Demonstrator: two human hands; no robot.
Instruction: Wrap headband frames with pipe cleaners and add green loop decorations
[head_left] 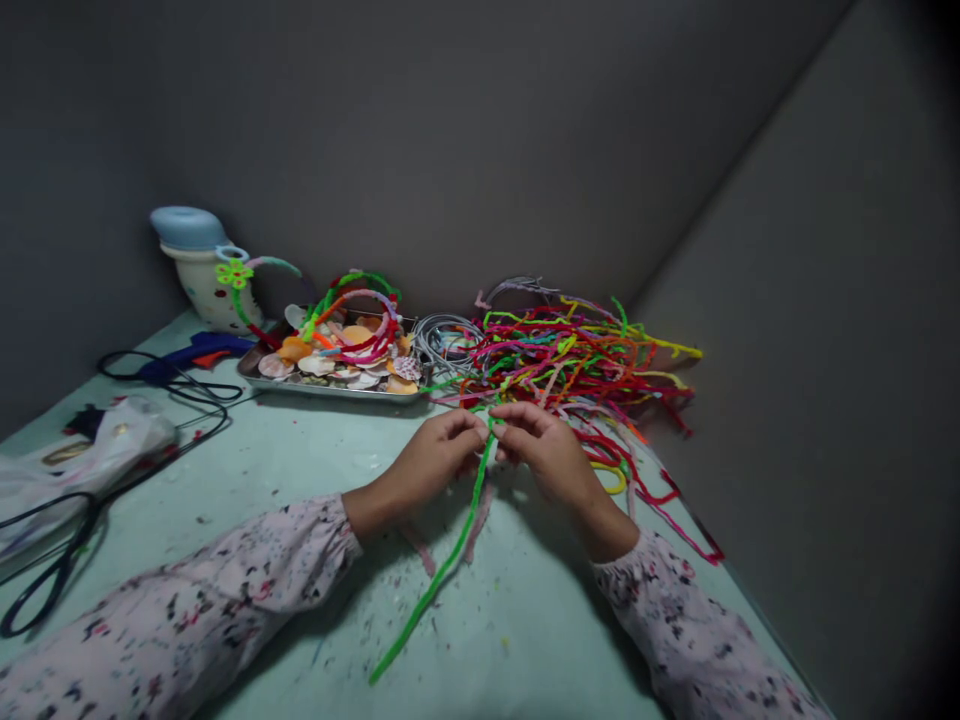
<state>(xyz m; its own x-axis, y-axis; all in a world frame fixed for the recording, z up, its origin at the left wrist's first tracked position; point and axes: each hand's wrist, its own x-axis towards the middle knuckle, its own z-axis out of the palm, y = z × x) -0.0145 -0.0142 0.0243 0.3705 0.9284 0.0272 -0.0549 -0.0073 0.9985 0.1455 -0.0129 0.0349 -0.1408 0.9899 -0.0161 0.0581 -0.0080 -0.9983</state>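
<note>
1. Bright green, fuzzy and slender: a pipe cleaner (450, 565), pinched near the upper end by the left hand (424, 465) and the right hand (553, 460).
2. Trailing below both hands in one long, gentle curve, sloping toward the lower left over the counter (540, 620); hard to tell whether touching at the lower tip.
3. Just beside the green length, between the hands: a small white piece (491, 455), partly hidden, of unclear shape.

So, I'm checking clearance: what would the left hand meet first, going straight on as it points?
Likely the right hand, just beyond the green pipe cleaner at the left hand; depth is unclear.
</note>
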